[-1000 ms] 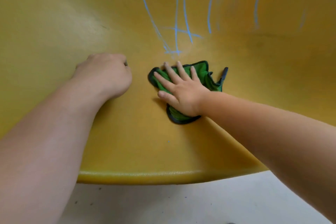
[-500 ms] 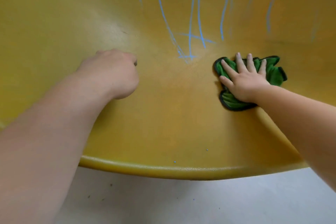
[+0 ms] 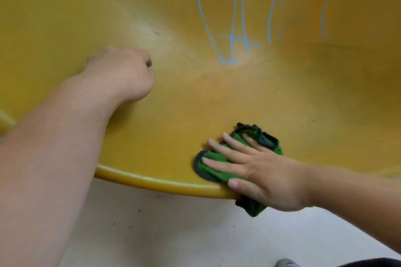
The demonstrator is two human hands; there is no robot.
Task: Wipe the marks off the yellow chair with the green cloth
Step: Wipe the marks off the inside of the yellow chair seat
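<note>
A single wide-angle camera worn on the person's head looks forward and steeply down onto the yellow chair (image 3: 195,110), from just in front of its front rim (image 3: 162,183). It sits close: seat and lower backrest fill most of the frame, the rim bows across below, and pale floor (image 3: 173,234) shows nearer than the chair. The left forearm (image 3: 43,158) and right forearm (image 3: 358,191) reach in from the camera's side.

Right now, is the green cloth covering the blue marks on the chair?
No, the cloth lies under the right hand at the front edge of the chair, apart from the blue marks higher up.
</note>
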